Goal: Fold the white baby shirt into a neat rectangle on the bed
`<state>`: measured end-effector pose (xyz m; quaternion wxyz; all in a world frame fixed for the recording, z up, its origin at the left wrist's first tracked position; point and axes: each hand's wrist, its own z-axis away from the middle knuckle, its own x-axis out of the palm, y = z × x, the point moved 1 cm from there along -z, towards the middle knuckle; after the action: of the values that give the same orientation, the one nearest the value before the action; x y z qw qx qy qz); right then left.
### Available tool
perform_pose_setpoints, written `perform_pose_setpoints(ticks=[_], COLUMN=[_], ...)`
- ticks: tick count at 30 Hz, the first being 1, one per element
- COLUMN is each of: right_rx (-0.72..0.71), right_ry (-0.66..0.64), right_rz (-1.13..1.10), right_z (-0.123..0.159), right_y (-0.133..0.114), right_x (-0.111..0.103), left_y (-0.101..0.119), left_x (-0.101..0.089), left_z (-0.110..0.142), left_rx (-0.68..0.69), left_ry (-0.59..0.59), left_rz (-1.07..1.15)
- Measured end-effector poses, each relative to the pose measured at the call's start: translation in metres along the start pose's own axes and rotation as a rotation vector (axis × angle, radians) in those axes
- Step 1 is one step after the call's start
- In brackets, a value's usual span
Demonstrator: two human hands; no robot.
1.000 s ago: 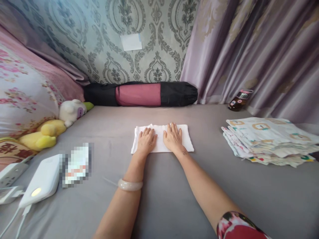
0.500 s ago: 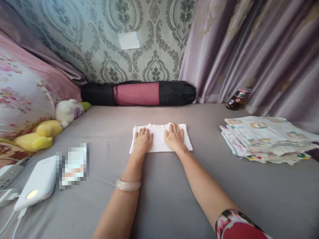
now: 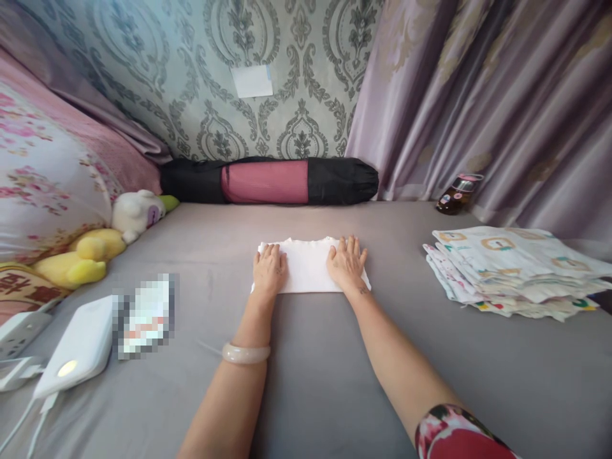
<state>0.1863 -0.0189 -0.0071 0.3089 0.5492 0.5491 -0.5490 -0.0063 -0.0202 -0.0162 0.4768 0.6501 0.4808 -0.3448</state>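
Observation:
A white folded cloth [image 3: 307, 266] lies flat on the grey sheet [image 3: 315, 357] in the middle of the view, its far edge slightly wavy. My left hand [image 3: 270, 271] rests palm down on its left end, fingers stretched away from me. On the right end lies my right hand [image 3: 347, 262], also flat, with its fingers spread and the thumb pointing inward. Both palms hide parts of the cloth's ends. A pale bangle [image 3: 246, 353] circles my left forearm.
Folded printed cloths [image 3: 516, 268] are stacked at the right, with a dark bottle [image 3: 456, 194] behind them. A black and pink roll [image 3: 268, 181] lies along the wall. To the left are plush toys [image 3: 93, 252], a white power bank [image 3: 79, 350] with cables and a blurred-out item [image 3: 147, 315].
My hands have slid apart over the cloth, the right one outward to its right end and the left one slightly toward the left end. The view has shifted slightly.

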Motion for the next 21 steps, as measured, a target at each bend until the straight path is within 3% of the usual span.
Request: perform_pose_setpoints(ticks=[15,18,21], right_rx=[-0.035,-0.109,-0.201], right_ry=[-0.058,-0.079,-0.181], right_rz=[0.055,0.1,0.143], right_z=[-0.002,-0.012,-0.031], right_y=[0.0,0.006,0.016], right_x=[0.001,-0.006,-0.017], left_y=[0.011,0.014,0.013], left_x=[0.0,-0.007,-0.017], left_z=[-0.001,-0.007,-0.024], left_rx=[-0.049,-0.011,0.032], left_ry=[-0.159,-0.148,-0.242], left_rz=[-0.15,-0.196,-0.277])
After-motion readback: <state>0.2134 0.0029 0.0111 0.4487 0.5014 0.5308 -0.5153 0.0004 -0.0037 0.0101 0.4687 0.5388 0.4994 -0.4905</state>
